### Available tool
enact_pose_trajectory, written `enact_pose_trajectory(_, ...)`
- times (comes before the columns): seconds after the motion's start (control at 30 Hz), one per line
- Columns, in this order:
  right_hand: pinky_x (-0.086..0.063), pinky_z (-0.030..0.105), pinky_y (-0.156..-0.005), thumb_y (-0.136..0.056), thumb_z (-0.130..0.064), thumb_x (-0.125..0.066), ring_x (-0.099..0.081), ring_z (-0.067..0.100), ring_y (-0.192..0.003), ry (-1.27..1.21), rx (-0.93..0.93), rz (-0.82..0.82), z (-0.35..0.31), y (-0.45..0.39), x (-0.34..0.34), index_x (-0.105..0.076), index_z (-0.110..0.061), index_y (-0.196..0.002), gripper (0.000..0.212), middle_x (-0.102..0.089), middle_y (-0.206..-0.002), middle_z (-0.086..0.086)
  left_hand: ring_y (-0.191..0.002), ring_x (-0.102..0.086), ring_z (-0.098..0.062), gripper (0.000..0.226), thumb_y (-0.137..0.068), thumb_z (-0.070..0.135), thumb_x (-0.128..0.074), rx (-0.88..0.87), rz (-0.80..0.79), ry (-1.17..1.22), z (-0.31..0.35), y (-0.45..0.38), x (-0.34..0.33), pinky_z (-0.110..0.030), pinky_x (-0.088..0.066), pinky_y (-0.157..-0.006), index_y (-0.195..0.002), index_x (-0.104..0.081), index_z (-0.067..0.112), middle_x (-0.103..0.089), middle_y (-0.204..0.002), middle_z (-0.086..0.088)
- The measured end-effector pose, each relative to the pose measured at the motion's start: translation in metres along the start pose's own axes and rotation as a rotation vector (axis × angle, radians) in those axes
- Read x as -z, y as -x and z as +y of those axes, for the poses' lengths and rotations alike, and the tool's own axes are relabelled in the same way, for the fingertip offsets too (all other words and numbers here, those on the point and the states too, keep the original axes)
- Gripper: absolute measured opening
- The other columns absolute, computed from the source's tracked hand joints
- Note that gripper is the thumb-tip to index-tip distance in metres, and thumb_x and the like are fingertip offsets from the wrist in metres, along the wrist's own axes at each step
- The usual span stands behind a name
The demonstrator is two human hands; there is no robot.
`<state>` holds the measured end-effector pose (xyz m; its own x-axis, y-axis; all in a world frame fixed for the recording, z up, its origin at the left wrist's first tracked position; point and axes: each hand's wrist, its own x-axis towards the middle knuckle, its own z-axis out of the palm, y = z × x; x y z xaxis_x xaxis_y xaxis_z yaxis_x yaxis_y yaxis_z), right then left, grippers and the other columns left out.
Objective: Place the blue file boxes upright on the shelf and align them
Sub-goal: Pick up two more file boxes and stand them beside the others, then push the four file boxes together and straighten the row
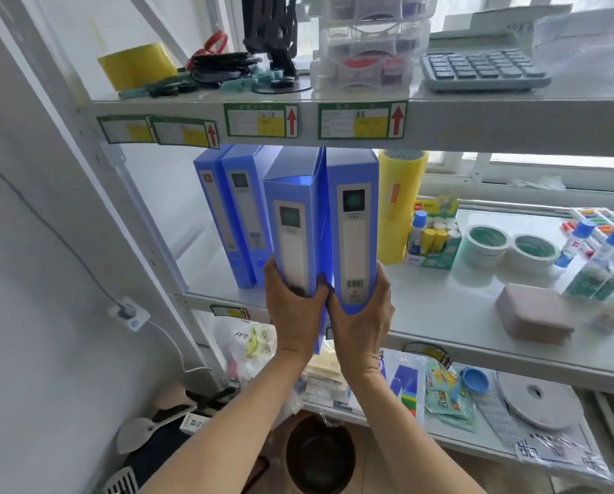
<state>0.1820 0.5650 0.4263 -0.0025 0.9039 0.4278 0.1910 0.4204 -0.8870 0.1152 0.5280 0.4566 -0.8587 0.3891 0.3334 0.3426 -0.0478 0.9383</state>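
Several blue file boxes stand upright on the middle shelf (437,315). Two of them, a left box (215,215) and a second box (245,205), sit further back near the shelf's left post. My left hand (293,308) grips the bottom of a third box (293,222), whose spine faces me. My right hand (364,315) holds the bottom of the rightmost box (355,226). Both held boxes stick out past the shelf's front edge, side by side and touching. A thin blue flap hangs between my hands.
Yellow tape rolls (400,201) stand just right of the rightmost box, then glue sticks (433,237), white tape rolls (487,244) and a pink case (533,315). The upper shelf carries a calculator (483,69) and clear boxes. A bin (319,454) sits on the floor below.
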Motion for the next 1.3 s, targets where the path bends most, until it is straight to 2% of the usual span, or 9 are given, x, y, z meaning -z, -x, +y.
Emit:
enact_pose_trajectory(0.2,-0.049,0.050,-0.093,-0.076,-0.036,-0.082,-0.056,0.020,-0.111,0.012,0.012,-0.005,0.022,-0.038,-0.048,-0.038,-0.020,-0.140,0.080,-0.057,-0.130,0.002,-0.120,-0.054,-0.020,0.074,-0.071,0.035,-0.075,-0.034,-0.033,-0.045,-0.029,-0.056,-0.026,-0.029,-0.048,-0.095,-0.135,-0.039,0.020,-0.055,-0.129,-0.001)
enact_pose_trajectory(0.33,-0.053,0.042,-0.094,-0.078,-0.033,-0.081,-0.054,0.014,-0.117,-0.007,0.024,0.006,0.033,-0.046,-0.070,-0.036,-0.023,-0.140,0.078,-0.055,-0.134,0.001,-0.118,-0.057,-0.021,0.073,-0.071,0.045,-0.071,-0.019,-0.088,-0.018,-0.047,-0.078,-0.035,-0.041,-0.054,-0.094,-0.132,-0.037,0.024,-0.056,-0.128,0.000)
enact_pose_trajectory(0.43,-0.055,0.037,-0.092,-0.079,-0.028,-0.082,-0.054,0.014,-0.122,0.021,-0.003,-0.004,0.044,-0.044,-0.077,-0.035,-0.023,-0.142,0.079,-0.052,-0.140,0.002,-0.114,-0.058,-0.017,0.069,-0.073,0.040,-0.074,-0.028,-0.139,-0.001,-0.056,-0.084,-0.036,-0.031,-0.054,-0.092,-0.131,-0.039,0.025,-0.057,-0.125,0.003)
enact_pose_trajectory(0.6,-0.057,0.042,-0.088,-0.076,-0.028,-0.084,-0.054,0.023,-0.123,0.109,-0.056,-0.035,0.056,-0.042,-0.080,-0.035,-0.014,-0.146,0.087,-0.048,-0.141,0.007,-0.108,-0.054,0.009,0.075,-0.076,0.028,-0.077,-0.029,-0.290,0.024,-0.068,-0.087,-0.028,-0.001,-0.045,-0.080,-0.138,-0.035,0.024,-0.053,-0.125,0.008)
enact_pose_trajectory(0.73,-0.053,0.034,-0.072,-0.075,-0.036,-0.082,-0.061,0.025,-0.110,0.193,-0.183,-0.102,0.061,-0.029,-0.077,-0.030,-0.025,-0.148,0.091,-0.053,-0.137,0.000,-0.120,-0.052,-0.009,0.082,-0.073,0.026,-0.076,0.000,-0.403,-0.050,-0.088,-0.079,-0.018,-0.013,-0.045,-0.096,-0.142,-0.032,0.020,-0.047,-0.134,0.001)
enact_pose_trajectory(0.87,-0.048,0.030,-0.070,-0.077,-0.035,-0.079,-0.065,0.028,-0.092,0.190,-0.247,-0.127,0.058,-0.026,-0.080,-0.032,-0.030,-0.143,0.081,-0.064,-0.118,-0.003,-0.116,-0.057,-0.022,0.076,-0.074,0.029,-0.077,0.109,-0.417,-0.126,-0.102,-0.079,-0.015,-0.041,-0.050,-0.097,-0.136,-0.035,0.017,-0.054,-0.125,-0.003)
enact_pose_trajectory(1.07,-0.045,0.024,-0.072,-0.078,-0.029,-0.078,-0.059,0.019,-0.087,0.153,-0.232,-0.152,0.053,-0.027,-0.096,-0.038,-0.026,-0.139,0.073,-0.064,-0.118,-0.004,-0.119,-0.055,-0.015,0.078,-0.076,0.027,-0.077,0.129,-0.434,-0.123,-0.095,-0.098,-0.027,-0.033,-0.048,-0.098,-0.139,-0.033,0.018,-0.053,-0.127,0.009)
enact_pose_trajectory(1.17,-0.046,0.024,-0.073,-0.077,-0.030,-0.079,-0.063,0.022,-0.093,0.151,-0.228,-0.148,0.055,-0.031,-0.104,-0.038,-0.024,-0.138,0.073,-0.064,-0.119,-0.003,-0.122,-0.057,-0.018,0.087,-0.073,0.032,-0.080,0.170,-0.421,-0.076,-0.100,-0.106,-0.031,-0.043,-0.051,-0.100,-0.143,-0.030,0.017,-0.056,-0.135,0.000)
enact_pose_trajectory(1.3,-0.047,0.025,-0.074,-0.076,-0.030,-0.080,-0.058,0.012,-0.089,0.139,-0.234,-0.160,0.055,-0.038,-0.112,-0.037,-0.026,-0.139,0.076,-0.061,-0.115,-0.011,-0.120,-0.058,-0.019,0.088,-0.078,0.020,-0.077,0.216,-0.440,-0.060,-0.097,-0.111,-0.033,-0.036,-0.051,-0.099,-0.148,-0.023,0.013,-0.055,-0.136,-0.004)
